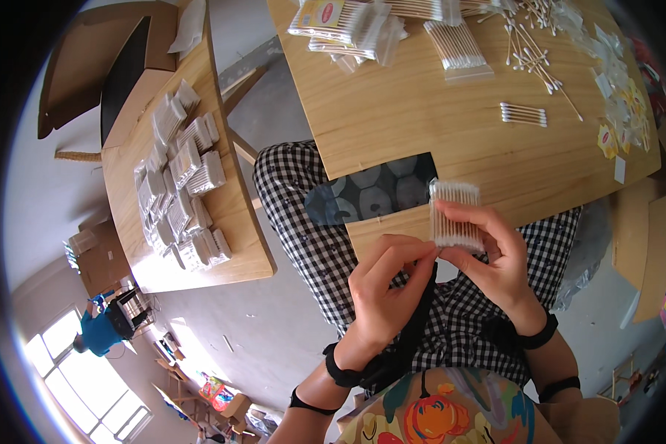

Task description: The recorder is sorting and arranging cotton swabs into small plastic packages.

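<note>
A clear pack of cotton swabs (455, 194) is held up over my lap, at the near edge of the table. My right hand (499, 268) grips it, fingers across its front and thumb at its lower end. The fingers of my left hand (387, 288) are pinched together at the pack's lower left corner; what lies between the fingertips is too small to make out. Beyond the pack, a short row of loose cotton swabs (524, 115) lies on the wooden table (392, 111). A dark panel with round shapes (377, 189) is at the table's near edge.
Stacked swab packs (340, 26), another swab pack (457, 50) and scattered swabs (534, 59) occupy the far side. Plastic scraps and yellow labels (625, 126) line the right edge. A second table (237, 255) at left bears many packs (177, 192). Someone in blue (103, 329) is far left.
</note>
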Demonstrator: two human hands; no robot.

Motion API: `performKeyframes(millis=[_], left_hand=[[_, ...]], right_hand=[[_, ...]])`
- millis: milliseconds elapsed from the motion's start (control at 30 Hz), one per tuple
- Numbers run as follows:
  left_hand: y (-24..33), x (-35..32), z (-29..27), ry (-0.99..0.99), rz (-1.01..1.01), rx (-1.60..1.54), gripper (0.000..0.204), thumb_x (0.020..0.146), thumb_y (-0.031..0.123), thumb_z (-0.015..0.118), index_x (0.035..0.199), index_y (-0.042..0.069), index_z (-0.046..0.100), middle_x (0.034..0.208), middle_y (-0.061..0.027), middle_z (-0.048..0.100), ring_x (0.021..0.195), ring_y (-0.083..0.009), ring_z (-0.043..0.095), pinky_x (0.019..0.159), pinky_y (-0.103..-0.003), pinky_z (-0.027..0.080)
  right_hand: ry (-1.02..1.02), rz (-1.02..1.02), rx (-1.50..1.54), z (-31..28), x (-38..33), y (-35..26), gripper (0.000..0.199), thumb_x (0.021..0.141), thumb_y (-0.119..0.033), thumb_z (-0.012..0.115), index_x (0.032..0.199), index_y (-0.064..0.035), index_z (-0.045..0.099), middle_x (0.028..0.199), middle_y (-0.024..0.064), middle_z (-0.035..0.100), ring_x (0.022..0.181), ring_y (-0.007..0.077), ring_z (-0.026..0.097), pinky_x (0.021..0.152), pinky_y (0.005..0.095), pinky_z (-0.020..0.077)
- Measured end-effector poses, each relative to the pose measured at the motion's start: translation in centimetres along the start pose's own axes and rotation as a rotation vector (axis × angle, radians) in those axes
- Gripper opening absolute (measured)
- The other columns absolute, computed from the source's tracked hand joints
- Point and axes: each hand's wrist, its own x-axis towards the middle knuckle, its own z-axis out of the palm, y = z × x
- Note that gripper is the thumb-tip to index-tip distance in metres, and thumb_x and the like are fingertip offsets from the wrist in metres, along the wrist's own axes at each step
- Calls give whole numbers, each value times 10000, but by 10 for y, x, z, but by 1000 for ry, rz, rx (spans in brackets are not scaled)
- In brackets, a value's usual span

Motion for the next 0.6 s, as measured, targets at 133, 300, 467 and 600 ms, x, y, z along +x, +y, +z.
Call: performKeyframes(millis=[133, 300, 467, 600], left_hand=[[-5, 0, -2, 10, 51, -44, 168, 789, -128, 751, 919, -32, 704, 909, -99, 705, 781, -156, 670, 681, -248, 527], [-3, -1, -5, -7, 183, 20, 207, 778, -125, 751, 947, -19, 699, 892, -107, 698, 789, -199, 689, 679, -277, 546], [-7, -6, 0, 13, -76, -84, 188, 810, -126, 730, 964, -28, 687, 934, -93, 699, 823, -146, 680, 716, -245, 547], [6, -2, 5, 16, -173, -207, 184, 822, -111, 724, 978, -22, 687, 956, -80, 703, 792, -120, 678, 692, -234, 557]], right_hand=[[-4, 2, 26, 0, 1, -2, 424, 849, 0, 764, 1248, 3, 618, 1328, 126, 645, 1207, 202, 628, 976, 310, 553], [61, 42, 76, -1, 0, -1, 424, 847, 12, 765, 1245, 20, 620, 1327, 140, 641, 1208, 206, 626, 1000, 324, 544], [123, 57, 144, -14, 3, 1, 419, 841, 40, 761, 1235, 42, 619, 1316, 168, 636, 1208, 221, 626, 1007, 334, 543], [88, 29, 73, -9, -1, -4, 411, 836, 43, 763, 1221, 35, 619, 1310, 158, 638, 1212, 225, 623, 1006, 339, 547]])
